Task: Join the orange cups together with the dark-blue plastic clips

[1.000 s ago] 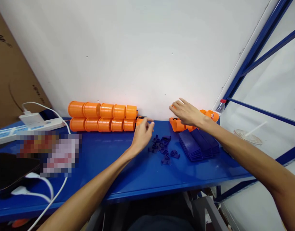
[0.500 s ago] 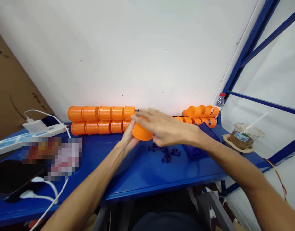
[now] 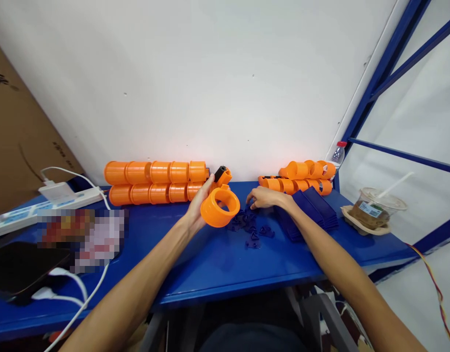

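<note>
One view only, head-worn. Looks forward and down over blue table (image 3: 210, 266) toward white wall (image 3: 210, 73). Near: left hand (image 3: 200, 208) and right hand (image 3: 266, 197) mid-frame, arms entering from bottom edge.

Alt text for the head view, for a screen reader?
The left hand holds an orange ring above a blue table, while the right hand touches a pile of small blue clips. Orange tubes lie stacked along the white wall, with blue plates and a drink cup at right.
</note>
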### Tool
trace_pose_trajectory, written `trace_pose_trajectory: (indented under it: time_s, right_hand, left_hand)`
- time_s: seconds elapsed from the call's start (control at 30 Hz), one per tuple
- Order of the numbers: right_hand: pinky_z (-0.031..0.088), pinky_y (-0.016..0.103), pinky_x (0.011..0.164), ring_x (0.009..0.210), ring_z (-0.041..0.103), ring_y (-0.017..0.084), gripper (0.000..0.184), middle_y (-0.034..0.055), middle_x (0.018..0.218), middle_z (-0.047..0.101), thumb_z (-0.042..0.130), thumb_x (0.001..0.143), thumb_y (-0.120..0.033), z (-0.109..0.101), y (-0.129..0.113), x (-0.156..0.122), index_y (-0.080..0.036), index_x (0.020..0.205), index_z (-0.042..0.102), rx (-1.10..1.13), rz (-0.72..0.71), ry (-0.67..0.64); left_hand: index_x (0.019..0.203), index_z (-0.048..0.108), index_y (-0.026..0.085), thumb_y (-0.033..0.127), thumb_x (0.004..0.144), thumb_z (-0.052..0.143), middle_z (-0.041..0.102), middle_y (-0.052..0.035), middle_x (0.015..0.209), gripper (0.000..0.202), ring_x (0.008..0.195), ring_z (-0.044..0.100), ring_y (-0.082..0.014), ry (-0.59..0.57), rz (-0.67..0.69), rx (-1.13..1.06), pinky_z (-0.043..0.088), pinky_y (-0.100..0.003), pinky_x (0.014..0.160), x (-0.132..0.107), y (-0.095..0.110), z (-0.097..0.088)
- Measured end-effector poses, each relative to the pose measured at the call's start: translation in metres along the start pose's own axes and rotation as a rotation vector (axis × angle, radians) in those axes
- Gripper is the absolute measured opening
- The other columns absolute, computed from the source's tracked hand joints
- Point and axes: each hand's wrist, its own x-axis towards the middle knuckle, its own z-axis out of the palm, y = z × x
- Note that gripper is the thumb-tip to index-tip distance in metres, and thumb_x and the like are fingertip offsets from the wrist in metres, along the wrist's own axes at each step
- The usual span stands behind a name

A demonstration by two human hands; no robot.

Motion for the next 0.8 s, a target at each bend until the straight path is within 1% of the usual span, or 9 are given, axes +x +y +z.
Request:
trace_pose_trajectory:
  time_s: [0.07,0.17,0.23,0.37,0.47,0.63,0.7,0.8]
  right_hand:
    - [0.048,0.023,0.071,0.093,0.072,0.022,0.035,0.0097,0.104,0.079,0.073,0.084,-0.023,0.000,0.002,0.001,-0.016,0.118,0.078,0.050,-0.012,0.008]
    - [0.048,0.022,0.067,0.085,0.071,0.020,0.027,0.0064,0.094,0.080,0.075,0.079,-0.020,0.000,0.006,0.000,-0.017,0.105,0.080,0.165,-0.064,0.012]
    - [0.048,0.023,0.066,0.081,0.071,0.020,0.024,0.0045,0.087,0.079,0.077,0.075,-0.019,0.001,0.011,-0.001,-0.019,0.099,0.081,0.230,-0.092,0.024]
    - [0.051,0.025,0.070,0.083,0.072,0.022,0.020,0.0041,0.082,0.080,0.081,0.065,-0.018,0.004,0.019,0.001,-0.020,0.085,0.082,0.319,-0.110,0.030]
    - [0.051,0.026,0.070,0.079,0.072,0.021,0.011,0.0038,0.076,0.078,0.077,0.066,-0.016,0.004,0.021,0.000,-0.019,0.076,0.079,0.409,-0.125,0.030]
    - [0.048,0.025,0.065,0.067,0.067,0.017,0.003,0.0024,0.069,0.075,0.074,0.067,-0.017,0.005,0.022,-0.005,-0.017,0.070,0.074,0.493,-0.146,0.066]
    - [0.047,0.025,0.064,0.066,0.065,0.016,0.001,0.0020,0.067,0.073,0.072,0.067,-0.016,0.005,0.023,-0.006,-0.017,0.067,0.072,0.514,-0.135,0.133]
    - [0.045,0.025,0.064,0.065,0.062,0.015,0.002,0.0009,0.064,0.070,0.071,0.066,-0.014,0.003,0.027,-0.007,-0.017,0.066,0.070,0.595,-0.117,0.314]
  left_hand:
    - [0.098,0.070,0.011,0.039,0.107,0.044,0.070,-0.0075,0.069,0.039,0.056,0.067,-0.0154,-0.010,-0.016,0.038,0.056,-0.024,0.055,0.001,-0.001,0.000]
    - [0.097,0.070,0.010,0.039,0.106,0.046,0.071,-0.0081,0.069,0.039,0.054,0.066,-0.0156,0.018,-0.043,0.074,0.056,-0.025,0.053,0.003,-0.003,-0.002]
    - [0.098,0.071,0.010,0.040,0.104,0.051,0.071,-0.0087,0.070,0.037,0.054,0.066,-0.0157,0.027,-0.052,0.084,0.056,-0.026,0.054,0.005,-0.005,-0.003]
    - [0.098,0.072,0.011,0.042,0.100,0.058,0.071,-0.0087,0.072,0.035,0.055,0.066,-0.0156,-0.014,-0.058,0.092,0.057,-0.026,0.057,0.010,-0.009,-0.008]
    - [0.100,0.072,0.010,0.043,0.101,0.056,0.070,-0.0080,0.071,0.037,0.053,0.065,-0.0149,-0.031,-0.048,0.115,0.057,-0.026,0.055,0.012,-0.011,-0.010]
    - [0.104,0.072,0.009,0.043,0.102,0.054,0.069,-0.0071,0.071,0.039,0.053,0.064,-0.0139,-0.030,-0.067,0.111,0.057,-0.025,0.056,0.013,-0.011,-0.012]
    - [0.102,0.072,0.009,0.043,0.102,0.054,0.070,-0.0071,0.070,0.039,0.054,0.065,-0.0141,-0.022,-0.063,0.109,0.056,-0.024,0.054,0.011,-0.011,-0.010]
    - [0.102,0.073,0.011,0.040,0.104,0.052,0.071,-0.0069,0.070,0.037,0.054,0.064,-0.0138,-0.022,-0.056,0.120,0.055,-0.023,0.054,0.008,-0.011,-0.006]
